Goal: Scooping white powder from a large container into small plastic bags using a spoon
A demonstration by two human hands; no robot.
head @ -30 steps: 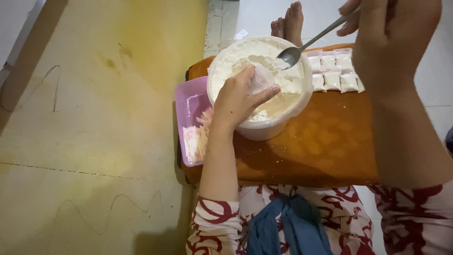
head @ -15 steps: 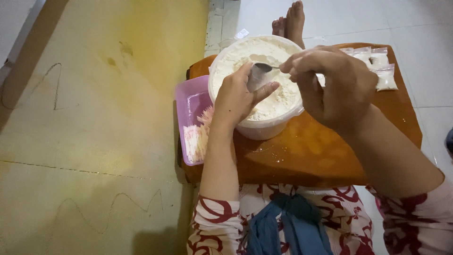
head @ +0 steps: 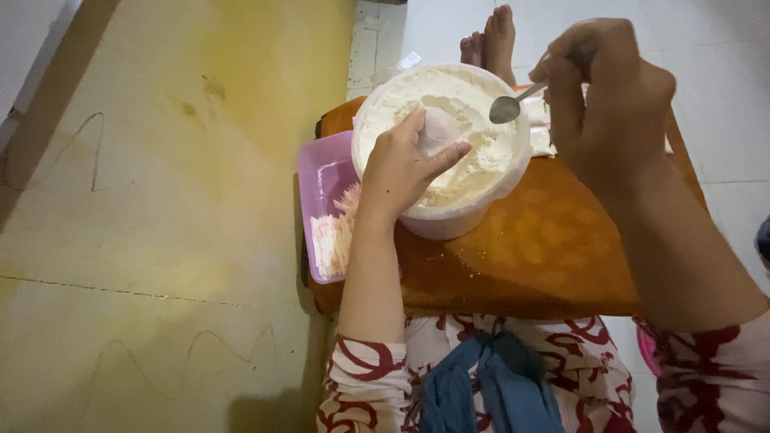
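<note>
On a low wooden table (head: 553, 256), the left hand (head: 401, 164) pinches a small bag (head: 439, 132) over the flour tub (head: 449, 216); the right hand (head: 609, 104) grips a spoon (head: 509, 106).

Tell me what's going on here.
A person sits on the floor at a low wooden table with a big white tub of flour on it. The left hand rests on the tub's rim and holds a small clear bag over the flour. The right hand holds a metal spoon above the tub, beside the bag. A pink tray sits left of the tub, and small filled packets lie behind it.
</note>
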